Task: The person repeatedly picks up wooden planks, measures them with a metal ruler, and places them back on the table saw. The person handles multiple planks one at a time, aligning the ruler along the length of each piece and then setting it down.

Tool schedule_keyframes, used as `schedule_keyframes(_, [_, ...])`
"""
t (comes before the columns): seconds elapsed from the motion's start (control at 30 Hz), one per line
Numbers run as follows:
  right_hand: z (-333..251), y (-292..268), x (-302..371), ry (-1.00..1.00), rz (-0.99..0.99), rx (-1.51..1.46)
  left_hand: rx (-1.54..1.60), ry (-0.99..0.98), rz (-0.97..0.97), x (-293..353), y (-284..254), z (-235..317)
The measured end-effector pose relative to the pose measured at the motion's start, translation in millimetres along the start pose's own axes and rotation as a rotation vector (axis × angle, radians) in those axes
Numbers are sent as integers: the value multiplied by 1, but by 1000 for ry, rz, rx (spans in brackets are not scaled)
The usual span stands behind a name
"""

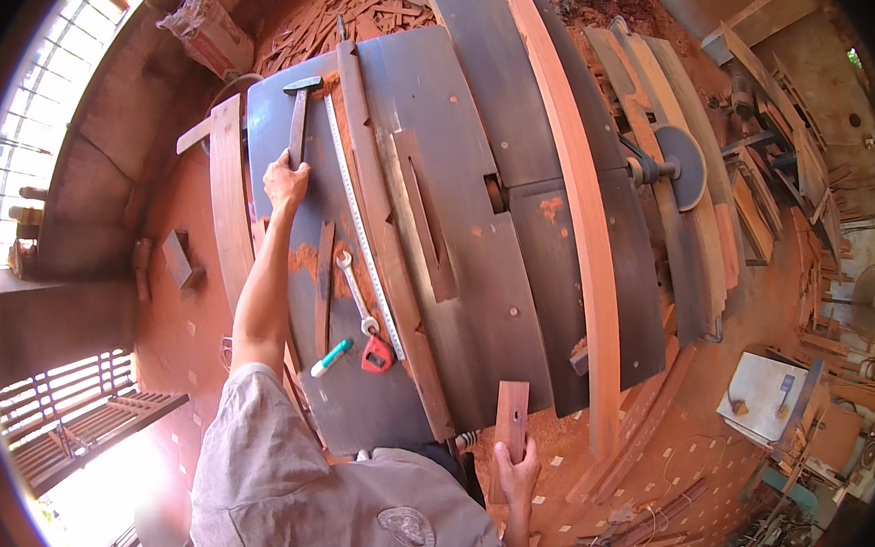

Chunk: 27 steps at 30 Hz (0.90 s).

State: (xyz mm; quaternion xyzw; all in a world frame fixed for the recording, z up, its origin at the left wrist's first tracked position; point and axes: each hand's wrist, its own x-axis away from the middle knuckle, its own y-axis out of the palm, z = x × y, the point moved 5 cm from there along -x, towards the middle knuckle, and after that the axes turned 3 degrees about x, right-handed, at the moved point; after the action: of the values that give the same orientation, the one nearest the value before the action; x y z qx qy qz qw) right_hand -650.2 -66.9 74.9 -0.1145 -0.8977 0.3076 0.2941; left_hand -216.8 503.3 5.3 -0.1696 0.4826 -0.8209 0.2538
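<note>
My left hand (286, 180) is closed round the handle of a hammer (298, 130) at the far left of the dark metal machine table (364, 409). Whether the hammer's head touches the table I cannot tell. Low at the right, my right hand (517, 471) grips a short reddish wooden block (512, 410) with a small hole in it, at the table's near edge. Between my hands lie a combination wrench (356, 294), a red tape measure (377, 356) with its white blade (355, 203) drawn out, a teal-and-white marker (332, 357) and a narrow dark wooden strip (325, 282).
A long wooden rail (390, 233) runs along the table beside the tape blade. Further right, a long reddish board (575, 182) crosses it, with a round grey disc (680, 168) on a shaft beyond. Sawdust and timber offcuts (364, 8) cover the floor behind.
</note>
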Motion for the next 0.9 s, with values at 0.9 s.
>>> schedule_keyframes(0.9, [60,21,22,-526,-380,4,-177,641,-660,710,-49,75])
